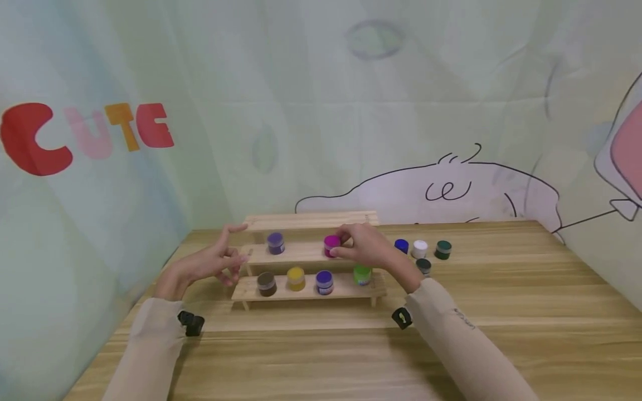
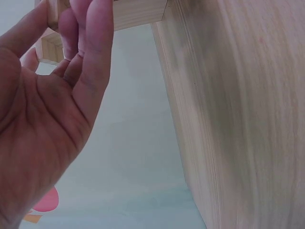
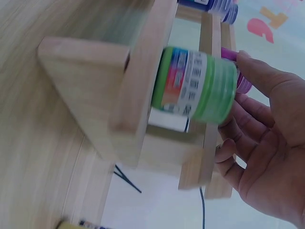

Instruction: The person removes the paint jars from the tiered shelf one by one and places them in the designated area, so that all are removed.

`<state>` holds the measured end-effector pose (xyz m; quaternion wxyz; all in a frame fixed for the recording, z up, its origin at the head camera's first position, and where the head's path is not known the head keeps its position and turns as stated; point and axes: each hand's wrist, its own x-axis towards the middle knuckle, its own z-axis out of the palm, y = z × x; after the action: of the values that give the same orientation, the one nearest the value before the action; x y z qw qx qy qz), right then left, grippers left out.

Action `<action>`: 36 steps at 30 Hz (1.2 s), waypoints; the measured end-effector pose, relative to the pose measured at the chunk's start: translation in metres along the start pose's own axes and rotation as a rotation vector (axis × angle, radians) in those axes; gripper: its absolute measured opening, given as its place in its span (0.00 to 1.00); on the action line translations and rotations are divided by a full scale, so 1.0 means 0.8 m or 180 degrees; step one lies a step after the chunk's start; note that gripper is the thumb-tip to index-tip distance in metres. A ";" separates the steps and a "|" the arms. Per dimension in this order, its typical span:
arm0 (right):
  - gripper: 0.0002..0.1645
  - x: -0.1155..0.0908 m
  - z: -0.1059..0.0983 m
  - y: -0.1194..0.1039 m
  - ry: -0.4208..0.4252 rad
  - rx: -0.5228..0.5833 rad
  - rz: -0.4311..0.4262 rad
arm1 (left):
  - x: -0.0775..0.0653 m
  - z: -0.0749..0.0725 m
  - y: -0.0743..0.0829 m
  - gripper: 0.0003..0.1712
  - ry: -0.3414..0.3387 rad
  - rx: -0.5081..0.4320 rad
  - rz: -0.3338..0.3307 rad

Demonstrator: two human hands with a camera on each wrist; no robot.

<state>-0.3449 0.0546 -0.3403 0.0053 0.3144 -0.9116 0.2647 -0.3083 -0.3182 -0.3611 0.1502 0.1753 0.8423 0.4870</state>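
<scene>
My right hand (image 1: pixel 368 245) pinches a magenta paint jar (image 1: pixel 331 245) between thumb and fingers, at the middle tier of a wooden three-tier rack (image 1: pixel 301 252). At the rack's left end is my left hand (image 1: pixel 213 262), its thumb and curled fingers about the end of the middle tier and its index finger reaching up to the top board. A purple jar (image 1: pixel 276 243) stands on the middle tier. The lowest tier carries a brown jar (image 1: pixel 267 284), a yellow jar (image 1: pixel 296 278), a violet-blue jar (image 1: pixel 324 282) and a light green jar (image 3: pixel 195 86).
Right of the rack, on the wooden table (image 1: pixel 311 356), stand a blue jar (image 1: pixel 401 245), a white jar (image 1: pixel 419 249), a green jar (image 1: pixel 443 249) and a dark jar (image 1: pixel 423 266) partly behind the right forearm. A printed curtain (image 1: pixel 301 111) hangs behind the table.
</scene>
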 end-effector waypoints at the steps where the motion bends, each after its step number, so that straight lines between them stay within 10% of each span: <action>1: 0.26 -0.002 -0.002 0.001 0.0001 -0.0006 0.0008 | 0.000 0.000 0.000 0.47 0.0004 -0.0001 -0.0006; 36: 0.25 -0.055 -0.040 0.057 0.0251 -0.0198 0.0149 | -0.001 -0.001 -0.002 0.47 0.0002 0.0020 -0.0013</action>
<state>-0.3410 0.1251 -0.3426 0.0447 0.2820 -0.9256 0.2484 -0.3079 -0.3195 -0.3621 0.1504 0.1739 0.8442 0.4841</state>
